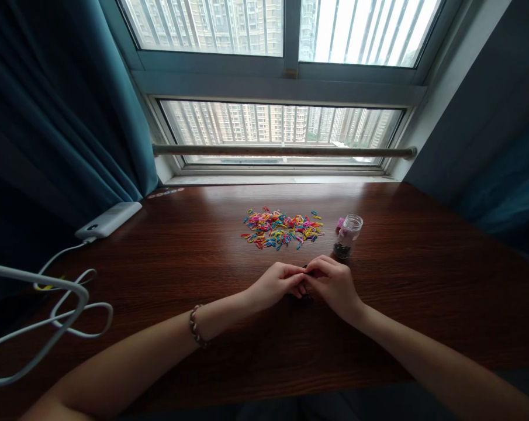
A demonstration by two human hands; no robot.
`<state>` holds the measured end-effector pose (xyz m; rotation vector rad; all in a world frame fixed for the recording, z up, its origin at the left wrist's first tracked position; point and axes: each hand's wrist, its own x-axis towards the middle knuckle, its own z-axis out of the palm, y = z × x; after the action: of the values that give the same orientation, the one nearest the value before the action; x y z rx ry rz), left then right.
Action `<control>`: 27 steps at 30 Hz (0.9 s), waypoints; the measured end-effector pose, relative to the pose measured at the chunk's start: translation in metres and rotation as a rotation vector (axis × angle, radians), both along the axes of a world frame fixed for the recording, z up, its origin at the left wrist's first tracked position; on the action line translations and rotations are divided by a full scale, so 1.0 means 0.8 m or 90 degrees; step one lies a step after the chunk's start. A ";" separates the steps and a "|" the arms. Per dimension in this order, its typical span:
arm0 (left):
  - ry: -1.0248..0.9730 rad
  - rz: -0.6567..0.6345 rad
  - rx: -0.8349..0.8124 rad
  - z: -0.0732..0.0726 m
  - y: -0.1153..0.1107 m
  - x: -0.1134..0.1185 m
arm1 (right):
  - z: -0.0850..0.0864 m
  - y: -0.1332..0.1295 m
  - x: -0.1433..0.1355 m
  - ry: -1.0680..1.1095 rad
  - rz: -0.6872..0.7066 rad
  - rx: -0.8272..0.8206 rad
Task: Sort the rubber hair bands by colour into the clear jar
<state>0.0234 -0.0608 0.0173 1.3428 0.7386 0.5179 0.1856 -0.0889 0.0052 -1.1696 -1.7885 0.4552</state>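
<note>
Forearms [137, 356] converge, left hand [273, 285] and right hand [335, 286] pinching a small dark piece [306, 267]; light, steady pressure should suit it

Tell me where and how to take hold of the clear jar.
Wrap the fingers around the middle of the clear jar, probably best from the right with the right hand, which is nearest. It stands upright with its mouth uncovered, so grip below the rim and keep it level; the pink object and colourful pile lie on its left.
</note>
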 end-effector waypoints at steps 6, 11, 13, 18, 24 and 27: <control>-0.015 0.084 -0.027 0.007 -0.004 0.000 | 0.006 -0.001 0.000 0.037 -0.004 0.008; -0.070 0.138 -0.130 0.004 -0.002 -0.002 | 0.008 -0.002 0.003 0.060 0.020 0.026; -0.084 0.153 -0.160 0.003 -0.001 -0.002 | 0.008 -0.002 0.004 0.077 0.034 0.021; -0.115 0.151 -0.185 -0.004 0.006 -0.004 | 0.007 0.001 0.004 0.161 0.089 -0.040; -0.082 0.137 -0.191 -0.006 0.012 -0.007 | 0.009 0.002 0.003 0.219 0.123 -0.122; -0.060 0.128 -0.168 -0.003 0.011 -0.007 | 0.008 0.002 0.003 0.262 0.112 -0.181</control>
<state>0.0176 -0.0517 0.0146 0.9982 0.8381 0.6159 0.1881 -0.0869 0.0114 -1.0174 -1.5002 1.0051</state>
